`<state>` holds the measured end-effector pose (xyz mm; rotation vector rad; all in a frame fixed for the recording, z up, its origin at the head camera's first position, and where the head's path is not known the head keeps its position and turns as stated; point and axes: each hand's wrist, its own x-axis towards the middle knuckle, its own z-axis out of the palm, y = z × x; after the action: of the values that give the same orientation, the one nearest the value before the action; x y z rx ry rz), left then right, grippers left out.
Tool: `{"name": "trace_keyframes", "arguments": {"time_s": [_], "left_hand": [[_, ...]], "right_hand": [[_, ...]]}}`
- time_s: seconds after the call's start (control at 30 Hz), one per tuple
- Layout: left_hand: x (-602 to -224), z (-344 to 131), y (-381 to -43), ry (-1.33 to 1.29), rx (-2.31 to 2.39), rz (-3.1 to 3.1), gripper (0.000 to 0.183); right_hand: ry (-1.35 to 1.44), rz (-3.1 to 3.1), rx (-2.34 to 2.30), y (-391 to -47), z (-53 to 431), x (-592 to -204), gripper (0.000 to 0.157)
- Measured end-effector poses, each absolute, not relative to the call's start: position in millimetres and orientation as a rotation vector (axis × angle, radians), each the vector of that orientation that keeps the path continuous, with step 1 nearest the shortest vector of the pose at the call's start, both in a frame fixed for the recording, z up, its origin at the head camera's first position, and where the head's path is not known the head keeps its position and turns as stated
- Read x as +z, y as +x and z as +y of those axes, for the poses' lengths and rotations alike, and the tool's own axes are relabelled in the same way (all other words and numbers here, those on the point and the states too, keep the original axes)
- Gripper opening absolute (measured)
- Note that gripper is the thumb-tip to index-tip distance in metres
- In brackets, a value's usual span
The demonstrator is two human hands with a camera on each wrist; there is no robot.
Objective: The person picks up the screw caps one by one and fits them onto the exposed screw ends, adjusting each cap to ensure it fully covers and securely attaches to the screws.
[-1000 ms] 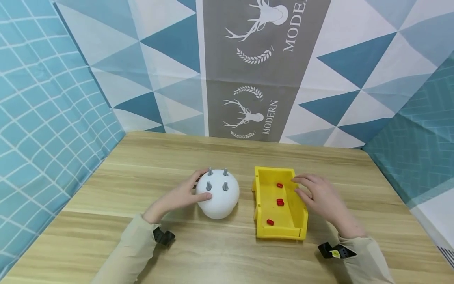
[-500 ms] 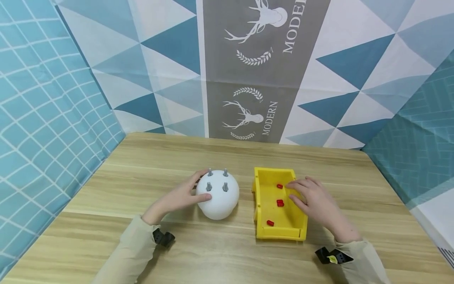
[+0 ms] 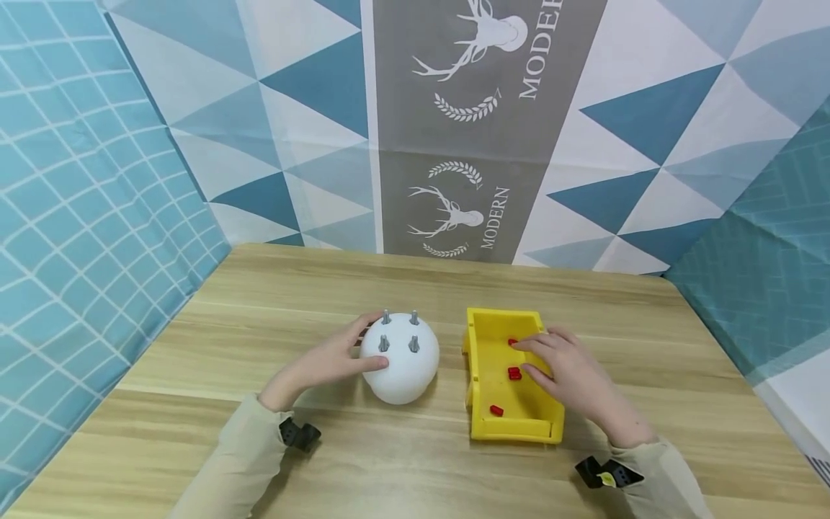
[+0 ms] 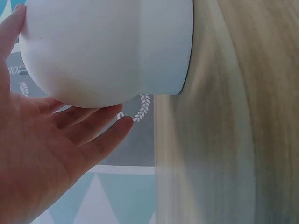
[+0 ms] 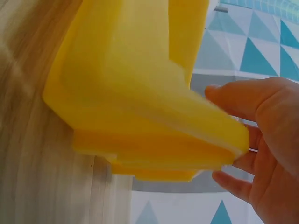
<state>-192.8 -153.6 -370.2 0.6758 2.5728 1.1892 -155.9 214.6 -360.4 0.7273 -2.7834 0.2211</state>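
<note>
My left hand steadies a white rounded dome, its thumb on the near side and its fingers round the far left. Several short grey metal posts stand upright on the dome's top. In the left wrist view the dome's flat-edged base sits at the wooden table. My right hand reaches over the right wall of a yellow bin, fingers spread above its inside and holding nothing. Small red pieces lie on the bin floor; the farthest is partly hidden by my fingertips.
Both things stand on a wooden table, a narrow gap between them. A patterned cloth hangs behind the table's back edge, with blue cloth at the left. Each wrist wears a black camera strap.
My right hand has moved left from the bin's right wall to over its inside, near the red pieces. The left hand and the dome have stayed in place.
</note>
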Motion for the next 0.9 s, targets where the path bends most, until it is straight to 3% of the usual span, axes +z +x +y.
{"name": "trace_keyframes", "arguments": {"time_s": [0.57, 0.9], "left_hand": [[-372, -152, -193, 0.694, 1.193, 2.596, 0.083], [-371, -152, -191, 0.679, 1.181, 2.595, 0.083]], "right_hand": [[0.907, -2.916, 0.244, -164, 190, -358, 0.029], [0.963, -3.053, 0.297, -165, 177, -363, 0.017]]}}
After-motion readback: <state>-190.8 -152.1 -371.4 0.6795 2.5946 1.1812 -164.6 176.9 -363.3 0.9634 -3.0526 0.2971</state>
